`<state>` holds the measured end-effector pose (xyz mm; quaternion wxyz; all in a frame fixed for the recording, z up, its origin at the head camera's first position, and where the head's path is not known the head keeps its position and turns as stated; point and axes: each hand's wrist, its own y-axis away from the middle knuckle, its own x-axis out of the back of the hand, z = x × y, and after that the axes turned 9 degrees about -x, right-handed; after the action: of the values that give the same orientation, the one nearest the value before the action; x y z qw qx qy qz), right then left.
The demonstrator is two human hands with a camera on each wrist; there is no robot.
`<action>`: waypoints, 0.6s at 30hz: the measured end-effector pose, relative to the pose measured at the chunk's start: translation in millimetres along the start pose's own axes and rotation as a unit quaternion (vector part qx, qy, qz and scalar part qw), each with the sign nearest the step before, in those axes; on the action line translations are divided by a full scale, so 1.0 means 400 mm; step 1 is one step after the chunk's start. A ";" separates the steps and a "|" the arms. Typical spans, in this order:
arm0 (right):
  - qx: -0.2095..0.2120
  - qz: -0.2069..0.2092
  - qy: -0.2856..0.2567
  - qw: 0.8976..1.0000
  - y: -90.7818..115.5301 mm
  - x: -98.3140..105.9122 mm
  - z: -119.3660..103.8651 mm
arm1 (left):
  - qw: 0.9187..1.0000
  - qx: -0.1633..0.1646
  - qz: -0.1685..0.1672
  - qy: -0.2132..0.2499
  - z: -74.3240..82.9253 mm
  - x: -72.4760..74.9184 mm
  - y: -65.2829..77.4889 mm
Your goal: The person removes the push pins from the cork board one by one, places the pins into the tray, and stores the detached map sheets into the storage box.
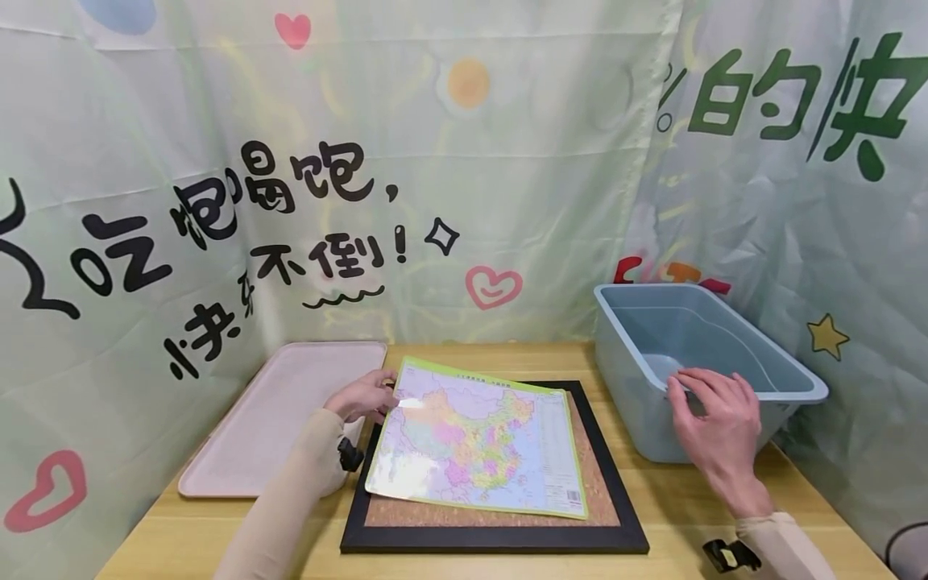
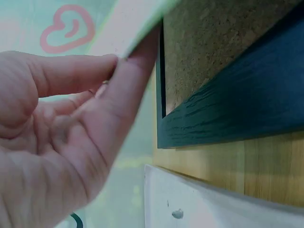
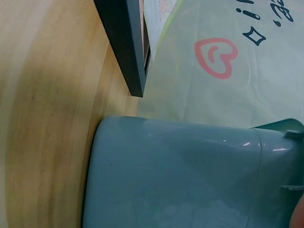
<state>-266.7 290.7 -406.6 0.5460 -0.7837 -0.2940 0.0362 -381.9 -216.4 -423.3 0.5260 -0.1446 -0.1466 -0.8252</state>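
A laminated map sheet (image 1: pixel 471 443) with a green border lies tilted over a black-framed cork board (image 1: pixel 500 538). Its left edge is pinched between the thumb and fingers of my left hand (image 1: pixel 365 396). The left wrist view has that hand (image 2: pixel 80 109) close up, with the sheet's edge between thumb and forefinger and bare cork (image 2: pixel 213 42) beyond. My right hand (image 1: pixel 714 435), fingers loosely bent, is by the near rim of a blue-grey plastic bin (image 1: pixel 652 419). Whether it touches the rim cannot be told. Only a sliver of it shows in the right wrist view.
A pale pink tray (image 1: pixel 290 427) lies left of the cork board, partly behind my left forearm. The wooden table (image 1: pixel 478 361) is backed by printed cloth (image 1: pixel 435 113) on several sides. The bin stands close to the right-hand cloth.
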 end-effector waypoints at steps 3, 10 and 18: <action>-0.007 0.002 0.002 1.000 0.003 0.005 0.002 | 1.000 -0.011 -0.010 0.020 0.000 0.007 0.000; -0.007 -0.007 0.021 1.000 0.015 0.011 0.007 | 0.996 -0.043 -0.030 0.074 0.007 0.025 0.010; -0.004 -0.003 0.037 0.999 0.025 0.018 0.019 | 0.994 -0.059 0.026 0.090 0.011 0.043 0.002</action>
<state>-259.4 298.2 -416.6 0.5536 -0.7857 -0.2761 0.0046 -387.7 -229.0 -412.5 0.5491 -0.1045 -0.0454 -0.8279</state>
